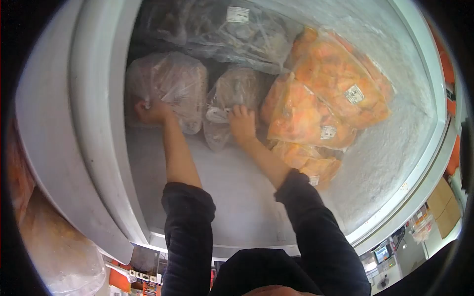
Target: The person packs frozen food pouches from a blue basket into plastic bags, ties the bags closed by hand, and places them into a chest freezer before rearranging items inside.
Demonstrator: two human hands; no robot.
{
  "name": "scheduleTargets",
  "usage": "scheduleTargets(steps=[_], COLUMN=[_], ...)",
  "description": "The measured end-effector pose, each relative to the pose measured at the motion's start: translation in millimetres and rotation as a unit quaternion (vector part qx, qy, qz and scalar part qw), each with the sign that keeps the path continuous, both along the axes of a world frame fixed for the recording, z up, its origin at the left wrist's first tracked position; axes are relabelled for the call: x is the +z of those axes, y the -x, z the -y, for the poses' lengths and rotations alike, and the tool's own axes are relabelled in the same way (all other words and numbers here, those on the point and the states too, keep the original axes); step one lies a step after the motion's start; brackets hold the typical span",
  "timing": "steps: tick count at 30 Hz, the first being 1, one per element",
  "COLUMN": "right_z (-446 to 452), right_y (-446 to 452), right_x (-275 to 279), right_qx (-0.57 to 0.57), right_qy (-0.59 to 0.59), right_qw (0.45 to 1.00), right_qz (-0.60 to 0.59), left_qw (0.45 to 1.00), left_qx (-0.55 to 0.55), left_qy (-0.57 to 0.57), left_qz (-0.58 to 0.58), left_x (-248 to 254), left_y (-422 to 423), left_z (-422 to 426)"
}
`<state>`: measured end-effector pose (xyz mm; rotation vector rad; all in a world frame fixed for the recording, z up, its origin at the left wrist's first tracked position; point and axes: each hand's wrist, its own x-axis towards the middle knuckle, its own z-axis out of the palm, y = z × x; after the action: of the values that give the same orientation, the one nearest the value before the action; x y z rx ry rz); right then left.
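Note:
Inside a frosted chest freezer, my left hand [152,112] has its fingers curled at the lower left of a bulky clear plastic bag [180,81], gripping the film there. The bag's pale contents are hard to make out. Beside it lies a narrower clear plastic bag [236,86] with a white patch, perhaps a label or tie, on its near part. The fingers of my right hand [242,124] bend over this bag's right side, next to that patch. Haze and plastic partly hide the fingertips of both hands.
Several bags of orange pieces [306,116] with white labels are piled on the right. A large clear bag with dark contents [207,29] lies along the back. The freezer's rim [106,123] curves up on the left. Outside stands a big plastic-wrapped bundle [59,241].

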<state>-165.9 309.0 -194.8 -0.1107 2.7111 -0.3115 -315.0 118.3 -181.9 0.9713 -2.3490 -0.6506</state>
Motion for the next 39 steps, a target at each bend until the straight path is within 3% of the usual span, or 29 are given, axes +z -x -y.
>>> scheduleTargets(steps=[1,3,6,7,8,9,10,11,13,15,17,18,19,20,21,23,27,29,31,33,35,37,38,39], right_z=[7,9,4,-6,-11,-9,-8,-5,12,43,78,92,105,111,112,115,133,131,135,143,137,123,116,112], right_y=[9,20,46,63,76,84,94,99,111,113,105,100,93,88,84,78,74,84,106,119,141,153,158,158], right_x=[-4,-8,7,28,42,43,45,48,66,74,66,61,50,46,52,68,75,80,64,52,49,46,48,49], right_qx=[-0.028,-0.059,-0.006,0.005,0.018,0.024,-0.057,-0.139,-0.109,-0.078,-0.071,-0.07,-0.175,-0.276,-0.28,-0.285,-0.191,-0.142,-0.123,-0.114,-0.094,-0.119,-0.138,-0.136], right_qy=[-0.012,-0.017,-0.037,-0.003,0.031,0.036,0.119,0.2,0.204,0.209,0.06,0.061,0.157,0.247,0.244,0.408,0.369,0.442,0.437,0.435,0.382,0.433,0.48,0.483], right_qw=[0.999,0.994,0.99,0.968,0.933,0.933,0.945,0.939,0.95,0.959,0.988,0.989,0.97,0.928,0.928,0.867,0.907,0.886,0.891,0.891,0.918,0.893,0.865,0.864], right_qz=[0.045,0.091,0.138,0.249,0.358,0.357,0.3,0.241,0.21,0.177,0.12,0.118,0.07,0.021,0.023,0.027,-0.07,0.021,0.034,0.063,-0.049,0.005,0.048,0.043], left_qw=[1.0,0.99,0.993,0.994,0.993,0.979,0.979,0.964,0.943,0.874,0.857,0.837,0.839,0.886,0.902,0.932,0.967,0.964,0.958,0.97,0.99,0.986,0.985,0.993], left_qx=[-0.006,0.03,-0.024,-0.024,-0.085,-0.144,-0.14,-0.158,-0.172,-0.255,-0.231,-0.209,-0.208,-0.187,-0.178,-0.145,-0.018,0.041,0.09,0.064,-0.078,-0.057,-0.057,0.085], left_qy=[-0.003,-0.133,-0.106,-0.101,-0.017,0.068,0.072,0.079,0.086,0.046,0.02,-0.008,-0.009,-0.074,-0.106,-0.162,-0.224,-0.25,-0.267,-0.231,-0.116,0.157,0.16,-0.076], left_qz=[0.001,-0.035,0.037,0.034,0.08,0.128,0.128,0.199,0.271,0.412,0.46,0.506,0.503,0.418,0.379,0.288,0.118,0.077,0.056,0.045,0.003,0.015,0.013,0.006], left_x=[4,10,9,17,28,37,40,41,43,51,65,72,60,37,31,27,51,53,55,47,23,47,47,39], left_y=[3,7,1,0,-4,-7,-7,-5,0,6,13,15,13,8,5,5,26,43,55,59,55,43,33,17], left_z=[-7,-4,12,10,2,-1,0,1,5,13,14,14,27,50,71,101,120,118,107,100,105,51,40,35])
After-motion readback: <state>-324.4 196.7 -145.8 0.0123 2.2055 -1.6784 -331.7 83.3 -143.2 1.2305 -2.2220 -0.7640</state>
